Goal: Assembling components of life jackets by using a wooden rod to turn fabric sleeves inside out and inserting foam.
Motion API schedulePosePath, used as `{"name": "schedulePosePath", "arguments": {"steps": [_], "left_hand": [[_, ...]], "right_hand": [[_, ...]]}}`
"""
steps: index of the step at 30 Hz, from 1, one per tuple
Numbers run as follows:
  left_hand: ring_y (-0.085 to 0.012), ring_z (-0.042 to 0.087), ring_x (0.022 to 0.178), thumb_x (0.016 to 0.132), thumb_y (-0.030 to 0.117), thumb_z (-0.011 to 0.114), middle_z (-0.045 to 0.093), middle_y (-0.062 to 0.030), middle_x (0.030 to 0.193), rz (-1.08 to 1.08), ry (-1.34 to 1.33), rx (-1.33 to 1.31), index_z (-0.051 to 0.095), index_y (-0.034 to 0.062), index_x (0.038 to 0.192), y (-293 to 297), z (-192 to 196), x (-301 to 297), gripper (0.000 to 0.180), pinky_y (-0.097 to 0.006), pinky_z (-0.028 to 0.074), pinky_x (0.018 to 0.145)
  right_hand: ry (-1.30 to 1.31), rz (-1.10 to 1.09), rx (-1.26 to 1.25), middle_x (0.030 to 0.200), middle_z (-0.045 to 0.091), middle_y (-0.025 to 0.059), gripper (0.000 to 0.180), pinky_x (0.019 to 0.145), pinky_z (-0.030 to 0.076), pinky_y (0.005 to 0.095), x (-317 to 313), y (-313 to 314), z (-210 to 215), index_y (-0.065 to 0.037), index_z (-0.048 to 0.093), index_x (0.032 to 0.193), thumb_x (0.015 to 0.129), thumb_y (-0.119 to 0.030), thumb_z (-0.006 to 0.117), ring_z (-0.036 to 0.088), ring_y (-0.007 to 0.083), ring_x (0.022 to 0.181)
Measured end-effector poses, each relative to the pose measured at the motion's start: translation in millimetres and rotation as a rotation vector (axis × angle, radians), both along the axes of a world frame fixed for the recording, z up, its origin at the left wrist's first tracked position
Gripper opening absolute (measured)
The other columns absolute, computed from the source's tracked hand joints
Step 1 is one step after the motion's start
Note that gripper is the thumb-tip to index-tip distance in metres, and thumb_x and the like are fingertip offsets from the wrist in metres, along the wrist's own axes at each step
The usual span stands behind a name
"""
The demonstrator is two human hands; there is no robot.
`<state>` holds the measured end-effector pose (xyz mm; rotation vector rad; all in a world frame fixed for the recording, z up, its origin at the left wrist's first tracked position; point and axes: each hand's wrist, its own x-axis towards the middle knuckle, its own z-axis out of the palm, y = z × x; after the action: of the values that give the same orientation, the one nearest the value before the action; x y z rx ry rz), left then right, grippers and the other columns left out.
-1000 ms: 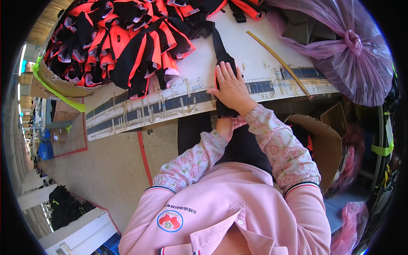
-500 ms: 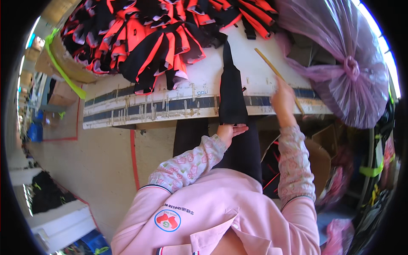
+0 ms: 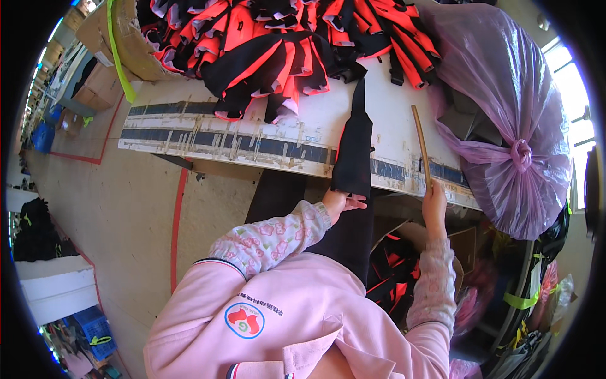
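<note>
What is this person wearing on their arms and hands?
Both hands are bare: the left hand and right hand wear no gloves. Both forearms wear pale pink sleeves with a small floral print and ribbed cuffs, under a plain pink sleeveless vest with striped armhole trim.

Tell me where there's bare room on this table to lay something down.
Bare white table runs between the black fabric strip and the stick in the right hand. Another patch lies near the cardboard box. Crowded: the red-and-black garment pile along the back and purple bag at right.
</note>
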<state>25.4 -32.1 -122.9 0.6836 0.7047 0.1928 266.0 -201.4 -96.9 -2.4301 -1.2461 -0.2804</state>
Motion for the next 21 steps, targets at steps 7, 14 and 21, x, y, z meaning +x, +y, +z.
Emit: {"name": "schedulePosePath", "arguments": {"steps": [7, 14, 21], "left_hand": [[-0.0231, 0.065, 0.073, 0.095, 0.030, 0.041, 0.063, -0.0130, 0.099, -0.003, -0.003, -0.008, 0.054, 0.0085, 0.111, -1, 8, -3, 0.030, -0.041, 0.051, 0.076], [-0.0248, 0.065, 0.068, 0.093, 0.020, 0.044, 0.063, -0.0140, 0.098, 0.036, -0.065, 0.029, 0.056, 0.0038, 0.108, -2, -18, -4, 0.025, -0.036, 0.055, 0.062], [-0.0228, 0.064, 0.062, 0.094, 0.013, 0.038, 0.065, -0.0155, 0.086, 0.069, -0.053, 0.071, 0.058, -0.0009, 0.100, -5, -11, -1, 0.026, -0.033, 0.054, 0.053]], "right_hand": [[1.139, 0.041, 0.008, 0.070, 0.051, -0.0036, 0.023, 0.052, 0.037, 0.0174, -155, -80, 99, -0.001, 0.057, 0.110, 0.090, -0.008, 0.049, 0.044, 0.0032, 0.059], [1.652, -0.102, -0.136, 0.057, 0.051, -0.0004, 0.024, 0.039, 0.030, 0.0184, -204, -133, 96, 0.000, 0.057, 0.101, 0.096, -0.017, 0.041, 0.037, 0.0038, 0.040], [1.730, -0.130, -0.144, 0.053, 0.046, 0.0000, 0.028, 0.035, 0.026, 0.0202, -195, -69, 84, -0.002, 0.054, 0.091, 0.098, -0.022, 0.036, 0.034, 0.0049, 0.038]]}}
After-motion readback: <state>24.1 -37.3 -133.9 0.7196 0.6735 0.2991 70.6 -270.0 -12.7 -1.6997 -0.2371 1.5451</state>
